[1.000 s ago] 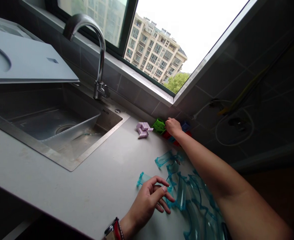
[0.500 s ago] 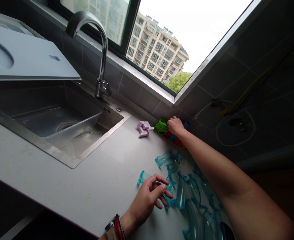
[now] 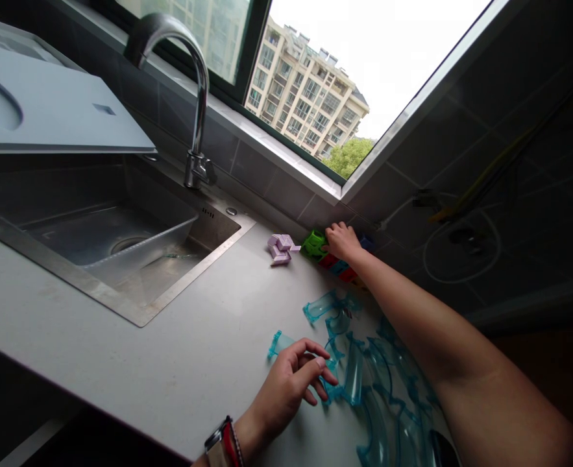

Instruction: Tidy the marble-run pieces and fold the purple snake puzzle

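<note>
My left hand (image 3: 298,376), with a watch and bracelets at the wrist, hovers over clear teal plastic track pieces (image 3: 353,370) with fingers apart and loosely curved, holding nothing. My right hand (image 3: 342,240) reaches to the wall side of the counter, on a row of coloured blocks. A green block (image 3: 314,244) sits just left of its fingers; red, blue and orange ones (image 3: 337,264) lie below the hand. The right fingertips are bent over the blocks, and what they grip is hidden. Left of the green block lies a small pile of pale purple blocks (image 3: 280,249).
A steel sink (image 3: 169,292) with a tall faucet (image 3: 201,110) is at the left, partly under a white panel (image 3: 72,110). A dark object (image 3: 442,449) lies at the bottom right. The window (image 3: 344,97) is behind the counter (image 3: 208,350).
The fingers of my right hand have spread slightly and shifted a little left, over the edge of the green block. My left hand has hardly moved.
</note>
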Tool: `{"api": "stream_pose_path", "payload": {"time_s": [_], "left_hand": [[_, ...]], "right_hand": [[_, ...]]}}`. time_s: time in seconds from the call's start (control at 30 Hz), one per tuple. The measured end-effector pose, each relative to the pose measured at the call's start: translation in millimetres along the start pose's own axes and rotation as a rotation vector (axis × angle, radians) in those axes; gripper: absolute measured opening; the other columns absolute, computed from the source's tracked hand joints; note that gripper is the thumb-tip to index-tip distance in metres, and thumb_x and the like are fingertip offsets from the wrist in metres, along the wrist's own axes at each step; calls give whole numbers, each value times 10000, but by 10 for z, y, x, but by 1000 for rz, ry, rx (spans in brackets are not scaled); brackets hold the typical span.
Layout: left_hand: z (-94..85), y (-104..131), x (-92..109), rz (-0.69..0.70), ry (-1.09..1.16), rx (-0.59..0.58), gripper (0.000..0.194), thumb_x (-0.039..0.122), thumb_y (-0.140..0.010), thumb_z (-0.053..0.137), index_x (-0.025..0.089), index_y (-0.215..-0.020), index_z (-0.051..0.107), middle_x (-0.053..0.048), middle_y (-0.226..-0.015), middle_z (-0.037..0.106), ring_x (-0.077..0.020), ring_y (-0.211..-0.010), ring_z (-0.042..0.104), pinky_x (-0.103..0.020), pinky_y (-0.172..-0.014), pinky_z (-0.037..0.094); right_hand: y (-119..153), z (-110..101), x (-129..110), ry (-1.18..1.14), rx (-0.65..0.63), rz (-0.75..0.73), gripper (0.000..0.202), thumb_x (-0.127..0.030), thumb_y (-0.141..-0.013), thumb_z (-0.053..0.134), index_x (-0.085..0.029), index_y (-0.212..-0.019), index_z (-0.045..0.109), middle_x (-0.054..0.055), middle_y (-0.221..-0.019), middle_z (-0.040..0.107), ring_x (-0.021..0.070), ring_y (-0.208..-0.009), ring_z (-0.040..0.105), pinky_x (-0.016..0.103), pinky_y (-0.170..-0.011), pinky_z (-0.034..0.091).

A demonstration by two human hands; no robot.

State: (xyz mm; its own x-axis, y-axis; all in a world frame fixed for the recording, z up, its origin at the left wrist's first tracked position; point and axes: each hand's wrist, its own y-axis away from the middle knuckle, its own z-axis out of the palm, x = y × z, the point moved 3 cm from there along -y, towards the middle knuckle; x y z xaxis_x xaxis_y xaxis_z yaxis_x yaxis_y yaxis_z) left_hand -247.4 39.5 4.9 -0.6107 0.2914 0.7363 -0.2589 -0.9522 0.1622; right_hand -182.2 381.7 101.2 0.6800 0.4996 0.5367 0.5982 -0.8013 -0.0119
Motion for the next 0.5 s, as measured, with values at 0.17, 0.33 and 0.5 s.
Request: {"api": "stream_pose_path", "payload": {"time_s": [0.17,0.33,0.5], "left_hand": [[15,9,18,-5,2,8,395,496,-851,685,151,-1032,620,-97,-841,766,-135,-608,658,-210,-528,445],[38,32,69,-16,20,11,386,487,-835,691,155,-1016,616,-93,-840,764,-129,-603,648,-210,-533,441],[33,33,71,-10,22,10,362,461,-847,680,148,-1017,614,-93,-830,764,-122,-601,640,-204,-534,436]], "right_hand": [[-33,44,-118,-29,12,-12,375,-367,-997,669,-186,-1322,620,115,-1379,616,292,-1212,628,523,-1013,538],[-126,105,-135,-59,-19,-20,327,-349,-1005,662,-194,-1293,639,110,-1355,635,273,-1174,650,502,-993,557],[-213,110,-77,-115,-58,-11,315,-346,-1009,657,-194,-1284,643,107,-1333,646,257,-1135,667,472,-960,577]]}}
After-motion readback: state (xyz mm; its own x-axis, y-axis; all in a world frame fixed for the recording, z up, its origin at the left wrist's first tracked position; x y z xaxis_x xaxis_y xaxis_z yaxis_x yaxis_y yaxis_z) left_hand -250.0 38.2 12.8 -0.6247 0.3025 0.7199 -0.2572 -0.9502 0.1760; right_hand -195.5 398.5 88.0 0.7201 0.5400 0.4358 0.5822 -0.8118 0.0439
